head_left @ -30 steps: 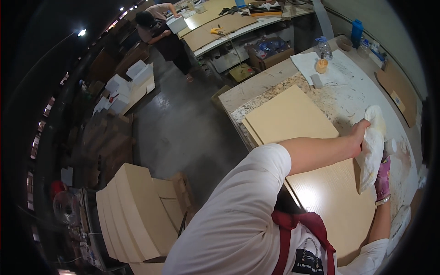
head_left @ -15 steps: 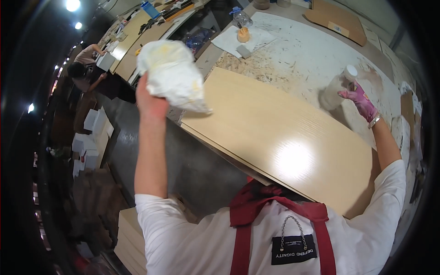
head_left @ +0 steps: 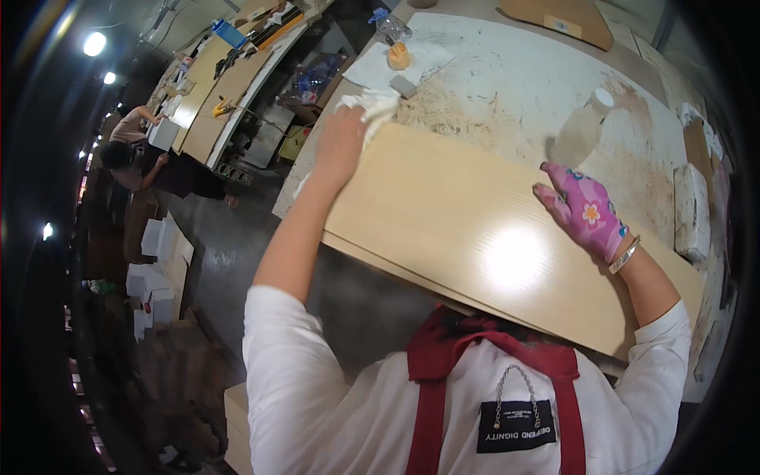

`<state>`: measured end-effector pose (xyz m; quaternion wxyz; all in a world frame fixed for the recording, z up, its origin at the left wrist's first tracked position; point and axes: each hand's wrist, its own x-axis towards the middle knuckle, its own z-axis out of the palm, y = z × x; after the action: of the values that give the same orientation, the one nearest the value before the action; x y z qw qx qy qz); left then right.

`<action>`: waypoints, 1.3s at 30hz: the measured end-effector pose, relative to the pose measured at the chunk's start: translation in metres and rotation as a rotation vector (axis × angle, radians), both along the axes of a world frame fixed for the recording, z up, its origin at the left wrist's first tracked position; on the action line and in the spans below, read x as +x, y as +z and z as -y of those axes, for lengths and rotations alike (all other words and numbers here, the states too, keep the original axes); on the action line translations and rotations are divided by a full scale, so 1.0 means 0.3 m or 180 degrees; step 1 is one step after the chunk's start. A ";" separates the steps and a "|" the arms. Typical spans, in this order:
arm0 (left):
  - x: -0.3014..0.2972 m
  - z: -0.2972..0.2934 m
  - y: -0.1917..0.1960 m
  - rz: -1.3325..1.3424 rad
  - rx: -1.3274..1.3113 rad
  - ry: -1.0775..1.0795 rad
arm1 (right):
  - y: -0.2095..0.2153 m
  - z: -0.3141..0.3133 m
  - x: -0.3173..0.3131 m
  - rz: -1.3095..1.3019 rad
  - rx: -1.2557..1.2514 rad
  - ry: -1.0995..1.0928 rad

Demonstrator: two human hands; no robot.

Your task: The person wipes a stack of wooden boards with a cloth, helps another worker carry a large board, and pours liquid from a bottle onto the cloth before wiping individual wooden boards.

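- White long-sleeved shirt (head_left: pixel 317 396) with dark red apron straps (head_left: pixel 427 412): fills the lower edge, nearest the camera.
- Long rectangular light-wood laminate panel (head_left: pixel 475 229): smooth and glossy, with a bright glare patch; it lies flat on the workbench, running from upper left to lower right.
- Right hand (head_left: pixel 582 207): wears a pink flower-print glove and is closed around the base of a translucent plastic bottle with a white cap (head_left: pixel 582 131), at the panel's far edge.
- Left hand (head_left: pixel 340 146): bare, clenched on a crumpled white cloth (head_left: pixel 372 103), at the panel's far left corner.
- White, stained and scuffed workbench top (head_left: pixel 522 79): rough, speckled with debris; it carries a small grey block (head_left: pixel 403 85) and a small orange-filled jar (head_left: pixel 398 55) on white paper.
- White rectangular foam block (head_left: pixel 690 210): lies at the right edge.
- Room: dark grey concrete floor (head_left: pixel 237 237), stacked white boxes (head_left: pixel 158 261), further benches, another person (head_left: pixel 134 150) bending at the far left.
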<state>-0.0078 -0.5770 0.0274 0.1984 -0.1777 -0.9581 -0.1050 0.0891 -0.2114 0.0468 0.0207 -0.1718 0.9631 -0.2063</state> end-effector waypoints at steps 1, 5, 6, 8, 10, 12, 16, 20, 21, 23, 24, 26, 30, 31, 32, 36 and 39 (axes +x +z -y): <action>-0.013 0.005 0.009 0.0064 -0.0006 0.0184 | -0.005 0.000 0.006 0.0014 -0.0024 -0.0004; 0.044 -0.095 0.004 0.0183 -0.0799 0.0179 | -0.042 -0.025 -0.005 -0.0313 -0.0087 -0.0064; 0.030 -0.068 -0.006 0.0279 -0.0701 0.0366 | -0.035 -0.017 -0.009 -0.0298 -0.0062 -0.0021; -0.022 -0.003 0.026 0.0370 -0.0749 0.0500 | -0.024 -0.005 0.005 -0.0288 -0.0080 0.0075; -0.054 -0.009 0.035 0.0357 -0.0893 0.0511 | -0.028 -0.014 -0.003 -0.0233 -0.0100 0.0059; -0.008 -0.033 0.014 0.0396 -0.0901 0.0526 | -0.027 -0.016 0.006 -0.0177 -0.0032 0.0041; -0.055 0.009 0.038 0.0577 -0.0724 0.0915 | -0.019 -0.024 -0.003 -0.0255 -0.0128 0.0160; 0.007 -0.092 -0.025 -0.0111 -0.1386 0.0328 | -0.053 -0.025 -0.028 -0.0311 0.0069 0.0055; -0.003 -0.068 -0.027 -0.0075 -0.1395 0.0342 | -0.040 -0.018 -0.026 -0.0338 0.0080 0.0062; -0.039 -0.017 0.000 0.0011 -0.1415 0.0610 | -0.021 -0.024 0.003 -0.0346 0.0085 0.0164; -0.066 -0.020 0.037 0.0148 -0.1361 0.0651 | -0.018 -0.031 0.011 -0.0314 0.0033 0.0139; -0.125 0.043 0.070 0.0375 -0.1218 0.0750 | -0.030 -0.027 0.001 -0.0363 -0.0058 0.0108; -0.080 -0.002 0.052 0.0579 -0.0703 0.0729 | -0.038 -0.016 -0.013 -0.0235 -0.0013 0.0078; -0.042 -0.037 0.025 0.0407 -0.0631 0.0396 | -0.043 -0.019 -0.016 -0.0213 0.0000 0.0064; -0.021 -0.078 0.012 0.0536 -0.0712 0.0382 | -0.049 -0.022 -0.019 -0.0279 0.0034 0.0046; -0.093 0.052 0.037 0.0797 -0.0867 0.0846 | -0.018 -0.031 0.012 -0.0321 -0.0040 0.0097; -0.061 -0.013 0.053 0.0488 -0.0917 0.0808 | -0.036 -0.019 -0.013 -0.0198 0.0069 0.0060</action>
<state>-0.0259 -0.5732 0.0432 0.1091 -0.0736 -0.9902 0.0457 0.0853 -0.2058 0.0360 -0.0055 -0.1871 0.9637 -0.1902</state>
